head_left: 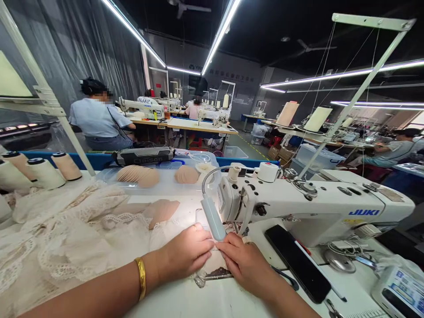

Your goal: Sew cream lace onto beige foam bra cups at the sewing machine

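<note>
My left hand (188, 251), with a gold bangle on the wrist, is closed with its fingertips on pale cream fabric (161, 235) in front of the sewing machine's needle area. Close against it, my right hand (247, 264) pinches the same fabric, thumb and forefinger near the left fingertips. The white JUKI sewing machine (318, 207) stands just behind and to the right. A grey-blue lamp head (213, 218) on a bent neck hangs over the fingertips and hides the needle. Cream lace garments (79, 243) lie heaped to the left.
Behind my hands, a clear plastic lid (165, 179) bears stacked beige pads (137, 175). Thread cones (66, 165) stand at the left. A black phone (298, 263), a white device (402, 287) and small tools lie at the right. A co-worker (99, 117) sits further back.
</note>
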Action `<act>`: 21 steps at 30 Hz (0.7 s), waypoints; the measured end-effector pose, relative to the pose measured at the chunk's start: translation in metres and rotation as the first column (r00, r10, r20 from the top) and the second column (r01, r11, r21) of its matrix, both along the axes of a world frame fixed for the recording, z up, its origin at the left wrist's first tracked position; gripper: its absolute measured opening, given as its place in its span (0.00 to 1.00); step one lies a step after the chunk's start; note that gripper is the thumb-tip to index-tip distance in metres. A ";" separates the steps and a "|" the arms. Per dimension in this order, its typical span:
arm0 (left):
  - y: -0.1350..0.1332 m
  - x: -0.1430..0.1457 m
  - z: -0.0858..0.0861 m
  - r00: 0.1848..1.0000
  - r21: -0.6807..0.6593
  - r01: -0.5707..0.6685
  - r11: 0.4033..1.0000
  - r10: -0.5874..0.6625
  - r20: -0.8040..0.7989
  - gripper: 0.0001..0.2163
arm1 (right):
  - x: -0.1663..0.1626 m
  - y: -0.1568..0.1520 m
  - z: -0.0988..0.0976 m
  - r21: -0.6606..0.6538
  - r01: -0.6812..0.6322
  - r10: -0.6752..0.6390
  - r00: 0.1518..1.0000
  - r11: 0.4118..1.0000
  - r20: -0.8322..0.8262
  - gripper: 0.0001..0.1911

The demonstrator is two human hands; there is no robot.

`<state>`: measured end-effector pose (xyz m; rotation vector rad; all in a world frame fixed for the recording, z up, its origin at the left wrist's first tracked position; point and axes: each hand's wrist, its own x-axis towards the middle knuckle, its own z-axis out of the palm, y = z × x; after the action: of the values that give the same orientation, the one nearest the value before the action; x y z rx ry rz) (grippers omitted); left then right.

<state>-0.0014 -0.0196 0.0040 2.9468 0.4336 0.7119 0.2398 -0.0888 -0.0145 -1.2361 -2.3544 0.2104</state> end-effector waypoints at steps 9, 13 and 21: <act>0.012 0.001 0.001 0.999 -0.034 0.043 0.998 -0.043 -0.012 0.09 | -0.001 0.000 0.001 0.016 0.040 -0.040 0.998 0.999 0.045 0.21; 0.012 0.002 0.002 0.999 -0.039 0.042 0.998 -0.043 -0.032 0.09 | 0.000 0.000 -0.001 0.036 0.020 -0.020 1.000 0.999 0.007 0.23; 0.014 0.003 0.002 0.991 0.003 -0.101 0.995 0.100 -0.089 0.05 | -0.003 0.000 -0.002 0.055 0.040 -0.041 0.999 0.998 0.009 0.17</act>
<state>0.0018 -0.0054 0.0065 2.9817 0.5933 0.5907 0.2367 -0.0886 -0.0160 -1.2601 -2.3259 0.1254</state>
